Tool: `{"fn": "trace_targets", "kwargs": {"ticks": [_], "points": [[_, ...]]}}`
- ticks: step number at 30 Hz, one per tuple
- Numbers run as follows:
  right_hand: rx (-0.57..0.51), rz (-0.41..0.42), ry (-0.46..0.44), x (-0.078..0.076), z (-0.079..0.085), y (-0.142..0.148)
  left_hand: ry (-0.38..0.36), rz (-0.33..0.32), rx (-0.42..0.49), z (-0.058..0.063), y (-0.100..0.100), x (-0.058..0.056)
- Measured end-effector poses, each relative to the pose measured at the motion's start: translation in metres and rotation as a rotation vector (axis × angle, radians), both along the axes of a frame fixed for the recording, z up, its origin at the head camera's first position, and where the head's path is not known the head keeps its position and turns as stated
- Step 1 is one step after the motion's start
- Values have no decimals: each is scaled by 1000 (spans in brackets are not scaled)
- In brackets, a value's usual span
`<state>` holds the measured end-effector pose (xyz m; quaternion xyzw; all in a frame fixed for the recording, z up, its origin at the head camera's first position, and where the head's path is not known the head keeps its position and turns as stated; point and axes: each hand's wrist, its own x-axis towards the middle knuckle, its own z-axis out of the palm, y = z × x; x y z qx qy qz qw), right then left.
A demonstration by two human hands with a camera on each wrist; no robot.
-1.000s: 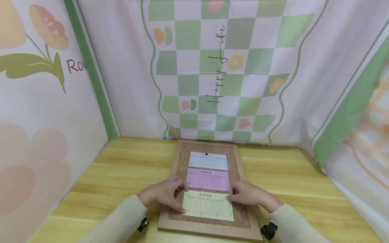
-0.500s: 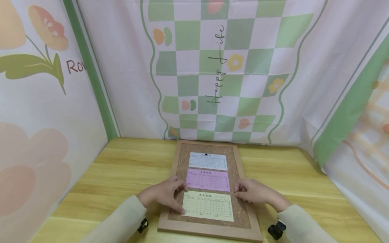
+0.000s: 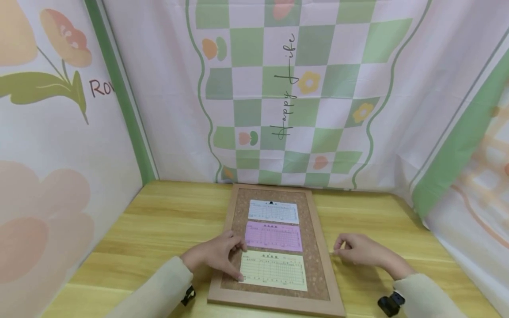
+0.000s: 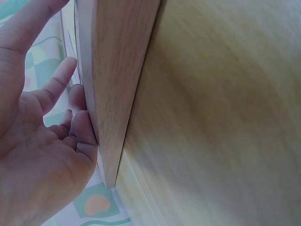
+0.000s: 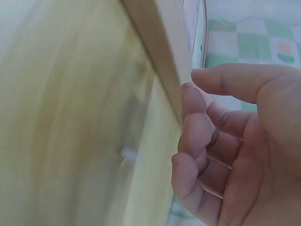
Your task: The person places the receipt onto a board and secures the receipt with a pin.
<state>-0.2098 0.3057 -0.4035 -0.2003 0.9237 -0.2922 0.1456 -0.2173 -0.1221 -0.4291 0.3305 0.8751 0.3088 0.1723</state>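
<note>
A cork board (image 3: 274, 297) with a wooden frame lies on the table, carrying three printed paper slips in a column. The pale blue slip (image 3: 274, 212) is farthest, the pink slip (image 3: 273, 236) is in the middle, and the yellow slip (image 3: 274, 270) is nearest. My left hand (image 3: 216, 254) rests at the board's left side, thumb and forefinger spread to touch the yellow slip's left corners. Beyond the board's right edge, my right hand (image 3: 363, 251) is above the table with loosely bent fingers; the right wrist view shows nothing between thumb and forefinger.
A black clip or pin (image 3: 271, 202) sits at the blue slip's top edge. On the wooden table (image 3: 171, 207), the right wrist view shows a small blurred white thing (image 5: 128, 154) beside the frame. A patterned curtain (image 3: 278, 110) hangs behind the table.
My right hand has left the yellow slip's upper right corner and moved right, past the frame to above the table. My left hand and the slips stay about where they were.
</note>
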Motion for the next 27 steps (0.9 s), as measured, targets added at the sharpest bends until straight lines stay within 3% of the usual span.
{"fn": "trace_targets", "kwargs": {"ticks": [12,19,27], "points": [[-30,-67,-3,9,-11,43,12,1,-8,-1,1,-1],[-96,-60,-48,12,-20,50,4,3,-13,-2,1,-1],[-131,-46,-15,13,-28,50,4,-4,-9,0,0,0]]}}
